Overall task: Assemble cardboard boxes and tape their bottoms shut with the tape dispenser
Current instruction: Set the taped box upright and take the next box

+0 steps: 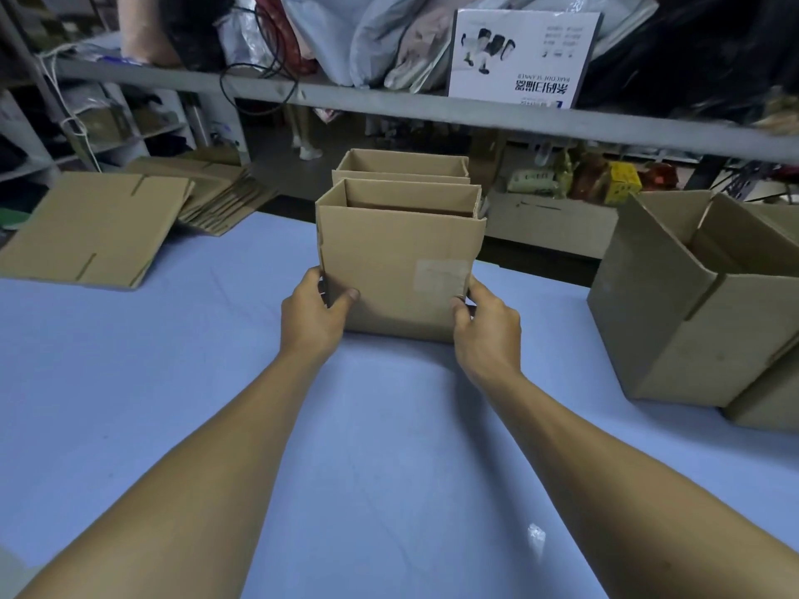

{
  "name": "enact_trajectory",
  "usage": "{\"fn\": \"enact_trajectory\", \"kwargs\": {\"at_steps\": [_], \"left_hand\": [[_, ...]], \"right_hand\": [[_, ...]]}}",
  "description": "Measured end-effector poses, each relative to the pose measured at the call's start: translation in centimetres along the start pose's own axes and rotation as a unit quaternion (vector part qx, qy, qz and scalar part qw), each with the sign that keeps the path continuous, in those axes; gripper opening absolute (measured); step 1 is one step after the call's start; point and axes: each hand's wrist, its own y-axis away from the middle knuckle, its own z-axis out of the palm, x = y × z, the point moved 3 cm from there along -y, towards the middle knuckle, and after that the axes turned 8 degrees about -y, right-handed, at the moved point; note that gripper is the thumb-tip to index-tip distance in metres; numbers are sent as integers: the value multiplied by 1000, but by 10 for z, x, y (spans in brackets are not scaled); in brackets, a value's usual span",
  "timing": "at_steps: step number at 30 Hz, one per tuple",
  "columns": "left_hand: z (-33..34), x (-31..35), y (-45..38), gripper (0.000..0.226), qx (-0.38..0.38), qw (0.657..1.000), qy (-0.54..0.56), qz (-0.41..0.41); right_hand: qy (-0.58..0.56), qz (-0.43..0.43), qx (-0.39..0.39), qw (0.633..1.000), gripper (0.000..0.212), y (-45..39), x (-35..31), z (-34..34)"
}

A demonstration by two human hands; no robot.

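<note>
Dim, bluish even light; soft shadows; wide-angle bowing at edges

An open cardboard box (397,270) is standing at the worktop's (129,382) middle, a second open box (402,166) lying directly behind it. Flattened cartons (91,229) are lying at the far left corner; a large open carton (691,304) is sitting along the right edge.

Both arms are bare from the bottom edge of the shot right up to the wrists, so there's no sleeve showing anywhere. The left hand (312,311) and the right hand (487,322) are bare too, nothing on the wrists or on the fingers that show. Short, plain nail on the left thumb, that's about it.
</note>
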Motion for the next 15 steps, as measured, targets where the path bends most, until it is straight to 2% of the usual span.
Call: {"fn": "enact_trajectory", "kwargs": {"at_steps": [5,8,12,15], "left_hand": [[7,0,-7,52,12,1000,-4,-3],[6,3,-7,56,7,1000,-16,-1],[-2,7,-1,96,-39,995,-87,-35],[-17,9,16,107,-78,973,-206,-61]], "right_hand": [[-7,10,-13,1000,34,-11,1,-2],[41,-7,-37,998,32,-11,-4,-12],[175,0,-119,977,67,-3,-5,-32],[259,-15,-155,953,79,15,-8,-59]]}}
